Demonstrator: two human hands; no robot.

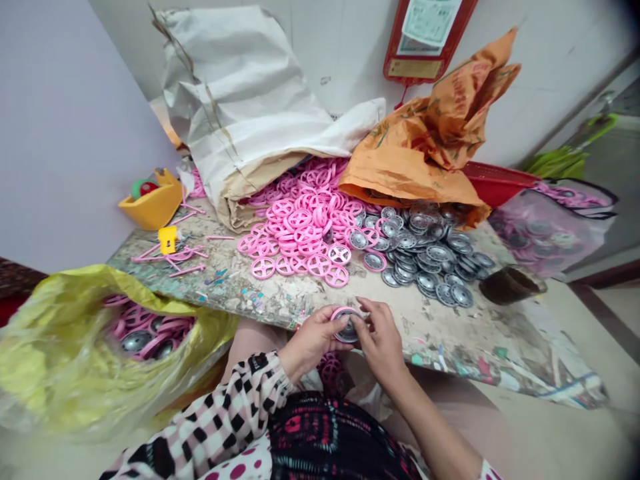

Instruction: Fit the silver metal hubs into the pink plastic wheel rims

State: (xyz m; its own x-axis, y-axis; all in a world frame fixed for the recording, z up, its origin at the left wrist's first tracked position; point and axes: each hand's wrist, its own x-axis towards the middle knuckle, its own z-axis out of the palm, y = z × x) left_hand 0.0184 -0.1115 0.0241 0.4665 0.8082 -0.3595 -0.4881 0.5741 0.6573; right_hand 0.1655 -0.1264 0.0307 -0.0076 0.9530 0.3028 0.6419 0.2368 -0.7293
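Over the front edge of the table, my left hand [316,339] grips a pink ring with a grey disc [347,329] inside it. My right hand [383,337] is on the other side of the same piece, fingers bent and touching the disc. Beyond my hands lies a heap of pink spoked rings [305,233]. To its right is a pile of grey discs [430,253], with a few discs among the pink rings where the heaps meet.
A white sack [250,93] and an orange sack [425,147] stand behind the heaps. A brown cup [510,285] is at right. Pink sticks [187,270] and a yellow holder [155,203] are at left. A yellow bag [65,353] of wheels stands lower left.
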